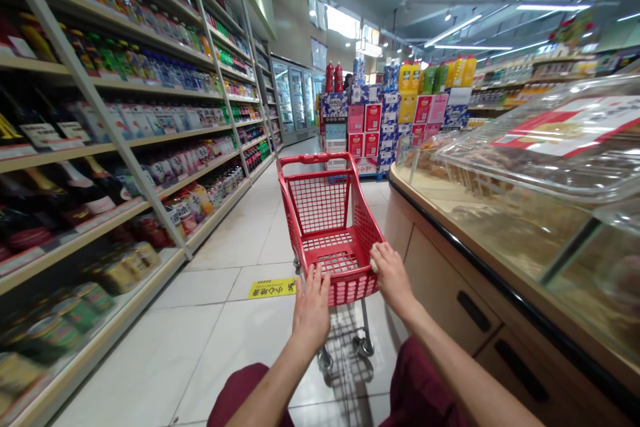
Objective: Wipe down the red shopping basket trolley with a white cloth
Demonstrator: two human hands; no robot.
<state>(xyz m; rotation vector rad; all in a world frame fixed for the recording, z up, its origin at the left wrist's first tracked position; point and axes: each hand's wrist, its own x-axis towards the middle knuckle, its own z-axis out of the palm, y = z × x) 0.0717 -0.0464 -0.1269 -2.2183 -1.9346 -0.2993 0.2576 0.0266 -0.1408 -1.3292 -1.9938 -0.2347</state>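
Observation:
A red plastic shopping cart (340, 250) stands right in front of me, its basket holding nothing that I can see. My left hand (311, 303) rests on the left part of its near rim, fingers stretched out flat over the edge. At the near right corner, my right hand (391, 273) curls its fingers round the rim. Something small, pale and crumpled (374, 257) shows at those fingers; its kind is unclear. Below the basket, the metal front legs and wheels (364, 345) touch the tiles.
Shelves of bottles and cans (165, 87) run along the left. On the right is a wooden counter (440, 273) with clear plastic food covers (550, 147). Ahead stand stacked drink cartons (365, 127) and glass-door fridges (296, 97). A yellow sign (271, 288) lies on the tiled floor (210, 320).

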